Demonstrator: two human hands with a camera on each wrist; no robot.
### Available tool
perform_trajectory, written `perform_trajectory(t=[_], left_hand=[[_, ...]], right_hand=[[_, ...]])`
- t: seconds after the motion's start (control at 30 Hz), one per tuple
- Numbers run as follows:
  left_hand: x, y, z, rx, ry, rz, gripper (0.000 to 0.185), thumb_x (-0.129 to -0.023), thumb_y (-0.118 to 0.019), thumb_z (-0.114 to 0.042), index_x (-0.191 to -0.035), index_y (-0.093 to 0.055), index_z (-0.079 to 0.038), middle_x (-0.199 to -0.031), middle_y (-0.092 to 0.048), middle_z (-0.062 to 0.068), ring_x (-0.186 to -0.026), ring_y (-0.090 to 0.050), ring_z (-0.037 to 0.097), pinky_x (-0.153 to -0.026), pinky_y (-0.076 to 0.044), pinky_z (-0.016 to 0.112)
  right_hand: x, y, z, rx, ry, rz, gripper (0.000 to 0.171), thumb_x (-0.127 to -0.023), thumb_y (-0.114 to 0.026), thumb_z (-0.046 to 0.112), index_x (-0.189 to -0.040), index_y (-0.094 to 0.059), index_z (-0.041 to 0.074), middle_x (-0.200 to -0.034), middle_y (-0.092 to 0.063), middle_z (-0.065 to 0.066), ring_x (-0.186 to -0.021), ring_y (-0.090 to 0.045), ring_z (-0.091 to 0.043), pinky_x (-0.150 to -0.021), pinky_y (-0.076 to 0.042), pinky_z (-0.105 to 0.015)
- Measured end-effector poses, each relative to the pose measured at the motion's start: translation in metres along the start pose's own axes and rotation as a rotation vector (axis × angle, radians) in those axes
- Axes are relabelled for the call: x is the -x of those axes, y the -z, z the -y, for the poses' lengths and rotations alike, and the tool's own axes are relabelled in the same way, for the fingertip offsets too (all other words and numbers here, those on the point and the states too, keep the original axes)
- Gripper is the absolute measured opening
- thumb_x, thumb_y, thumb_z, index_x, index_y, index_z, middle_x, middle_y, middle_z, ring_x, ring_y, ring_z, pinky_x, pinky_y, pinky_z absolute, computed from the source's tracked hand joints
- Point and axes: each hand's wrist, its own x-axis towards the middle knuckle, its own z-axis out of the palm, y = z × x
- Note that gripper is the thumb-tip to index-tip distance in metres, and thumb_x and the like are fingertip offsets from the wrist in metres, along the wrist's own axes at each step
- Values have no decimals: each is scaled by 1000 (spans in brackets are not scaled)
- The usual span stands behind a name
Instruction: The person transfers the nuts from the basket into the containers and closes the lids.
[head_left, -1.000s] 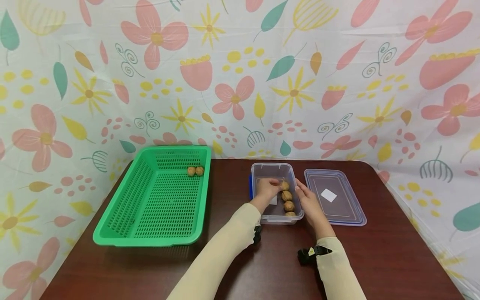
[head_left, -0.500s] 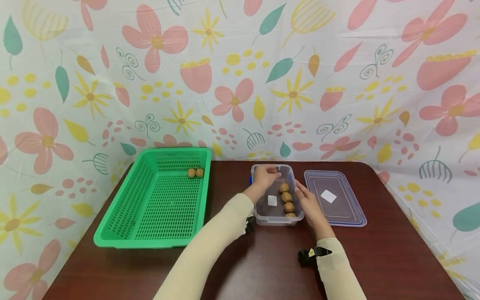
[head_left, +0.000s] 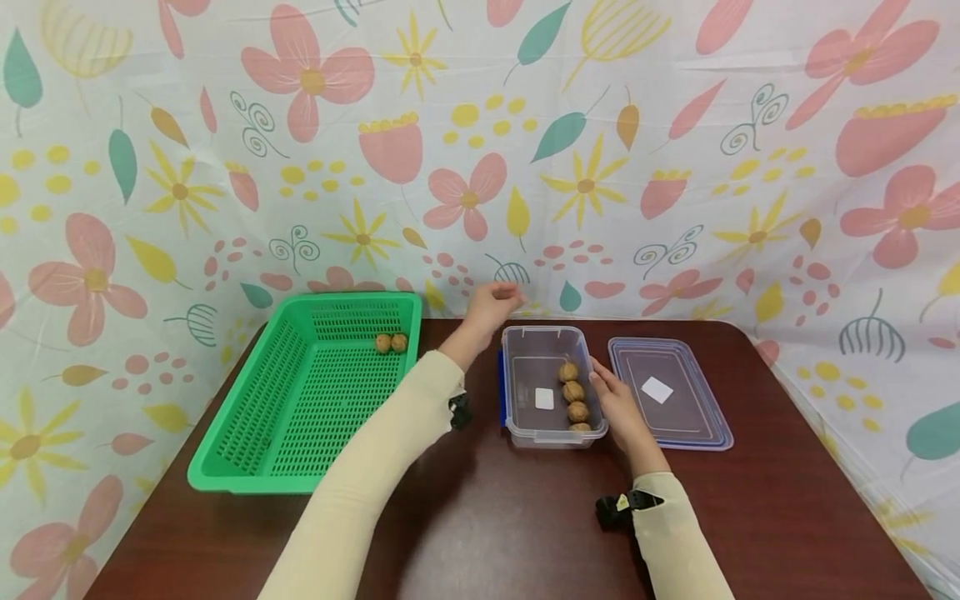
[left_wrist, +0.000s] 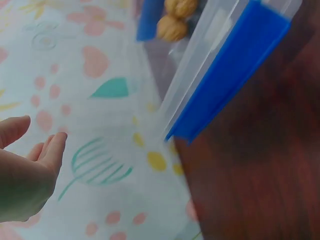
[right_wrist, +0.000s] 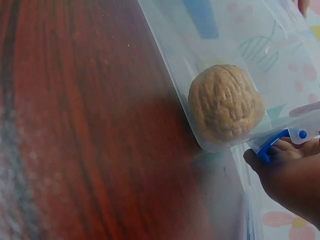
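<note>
My left hand (head_left: 487, 314) is raised between the green basket and the clear plastic container (head_left: 528, 367). Its thumb and fingers stand apart in the left wrist view, with nothing between them. A column of several walnuts (head_left: 573, 392) lies along the container's right wall inside. At that wall, from outside, my right hand (head_left: 621, 410) holds the container, thumb and fingers around a side flap with a blue strip (right_wrist: 272, 142). One walnut (right_wrist: 226, 103) fills the near corner in the right wrist view. The fingers' far sides are partly hidden there.
On the left sits a green slotted basket (head_left: 197, 454) with two walnuts (head_left: 392, 342) in its far right corner. A clear lid (head_left: 675, 417) with a white label lies right of the container. A floral cloth (head_left: 465, 100) hangs behind the dark wooden table (head_left: 525, 517).
My left hand has let go of the walnut in the container, lifted out and moved left toward the basket. My right hand stays at the container's right side.
</note>
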Motion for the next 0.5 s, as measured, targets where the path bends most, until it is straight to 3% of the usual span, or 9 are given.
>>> perform_trajectory(t=[0.27, 0.5], left_hand=[[1, 61, -21, 71, -36, -46, 37, -93, -64, -9, -128, -59, 3, -125, -60, 19, -115, -57, 30, -98, -48, 33], [1, 107, -18, 190, -6, -80, 44, -96, -59, -7, -136, -49, 6, -137, -50, 21, -125, -51, 31, -102, -44, 32]], right_hand=[[-1, -1, 0, 12, -8, 9, 50, -107, -35, 23, -153, -24, 6, -156, -23, -18, -143, -20, -33, -117, -17, -47], [0, -1, 2, 19, -17, -4, 50, -107, -35, 23, -153, -25, 7, -156, -23, -18, -143, -20, -33, -117, -18, -47]])
